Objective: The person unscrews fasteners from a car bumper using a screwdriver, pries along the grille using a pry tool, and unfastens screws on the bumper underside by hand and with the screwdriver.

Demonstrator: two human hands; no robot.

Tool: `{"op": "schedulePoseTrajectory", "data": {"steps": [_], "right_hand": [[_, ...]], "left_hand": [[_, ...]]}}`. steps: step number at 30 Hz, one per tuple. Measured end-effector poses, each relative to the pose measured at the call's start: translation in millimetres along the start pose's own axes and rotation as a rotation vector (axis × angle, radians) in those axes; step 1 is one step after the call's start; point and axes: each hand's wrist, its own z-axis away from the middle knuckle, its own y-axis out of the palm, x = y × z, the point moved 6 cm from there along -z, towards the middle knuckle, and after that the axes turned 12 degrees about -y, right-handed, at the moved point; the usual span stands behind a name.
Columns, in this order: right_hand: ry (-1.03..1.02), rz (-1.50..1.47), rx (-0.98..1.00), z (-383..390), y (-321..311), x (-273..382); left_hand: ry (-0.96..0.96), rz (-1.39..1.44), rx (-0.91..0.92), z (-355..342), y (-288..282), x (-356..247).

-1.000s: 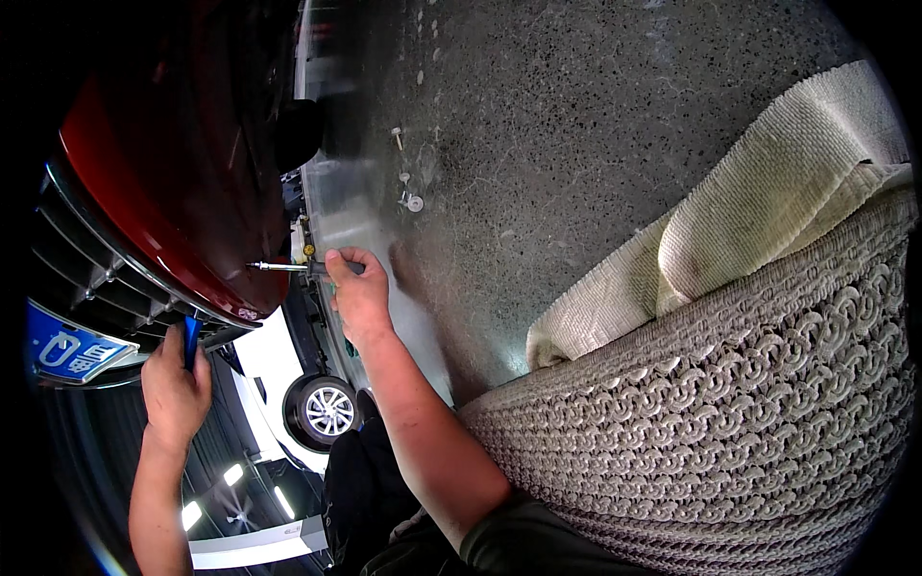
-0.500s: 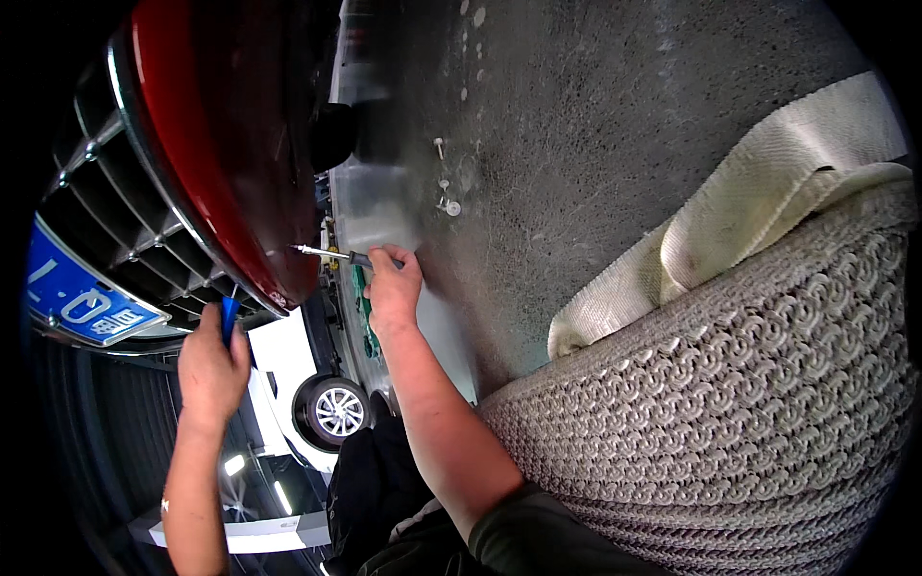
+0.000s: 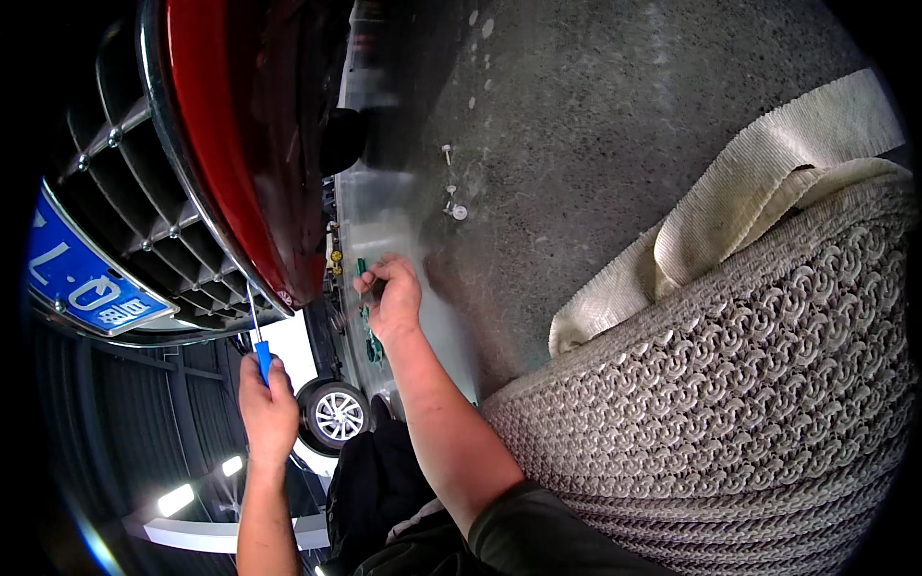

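Observation:
My left hand point(image 3: 269, 408) grips a blue-handled tool point(image 3: 263, 360), its thin metal shaft reaching up to the lower edge of a car's dark grille point(image 3: 149, 240) with chrome trim. Beside the grille curves red bodywork point(image 3: 216, 115), and a blue license plate point(image 3: 77, 269) is fixed on the grille. My right hand point(image 3: 389, 293) is curled just right of the bodywork, near a green object point(image 3: 375, 346); what its fingers hold, if anything, is too dark to make out.
A woven grey mat point(image 3: 720, 403) with a cream strap point(image 3: 749, 173) fills the right. Small pale fasteners point(image 3: 459, 212) lie on the speckled floor point(image 3: 615, 115). A white car with its wheel point(image 3: 336, 413) shows behind my hands, and ceiling lights appear at lower left.
My left hand has moved right and the tool's metal shaft now shows. The screwdriver in my right hand no longer shows against the bodywork; that hand has drawn slightly away.

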Motion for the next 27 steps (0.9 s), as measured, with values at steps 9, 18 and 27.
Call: {"op": "schedulePoseTrajectory", "data": {"steps": [9, 18, 27], "right_hand": [[0.083, 0.372, 0.532, 20, 42, -13], [-0.047, 1.087, 0.962, -9, 140, -27], [-0.005, 1.030, 0.924, -2, 136, -21]], "left_hand": [[-0.245, 0.207, 0.121, 75, 53, 86], [-0.135, 0.049, 0.099, 107, 56, 119], [-0.126, 0.078, 0.204, 112, 74, 115]]}}
